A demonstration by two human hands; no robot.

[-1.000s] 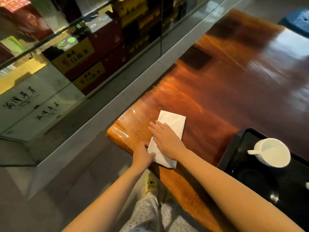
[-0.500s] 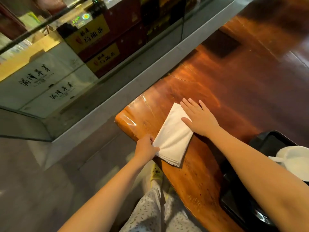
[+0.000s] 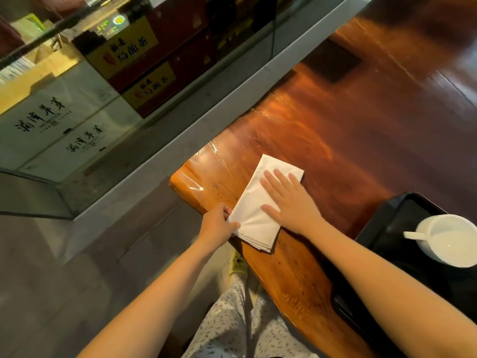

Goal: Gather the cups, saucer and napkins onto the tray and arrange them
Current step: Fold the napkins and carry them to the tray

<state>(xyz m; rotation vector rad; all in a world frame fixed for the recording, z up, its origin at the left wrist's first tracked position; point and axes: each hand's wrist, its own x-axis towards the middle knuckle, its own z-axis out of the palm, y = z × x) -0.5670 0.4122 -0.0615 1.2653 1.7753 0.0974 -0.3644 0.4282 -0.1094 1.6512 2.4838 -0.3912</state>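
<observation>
the wooden worktop (image 3: pixel 348 140) carries a black tray (image 3: pixel 392 228) at its right with a white cup (image 3: pixel 449 241) on it. well left, the napkins (image 3: pixel 260 202) lie stacked near the edge, right hand (image 3: pixel 289 202) spread flat on top, left hand (image 3: pixel 219 226) pinching a corner. napkin step: next, lift them across to the tray

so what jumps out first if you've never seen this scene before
A stack of white napkins at the near corner of the glossy wooden table, the right hand flat on it and the left hand pinching its corner. At right, a white cup sits on a black tray.
</observation>
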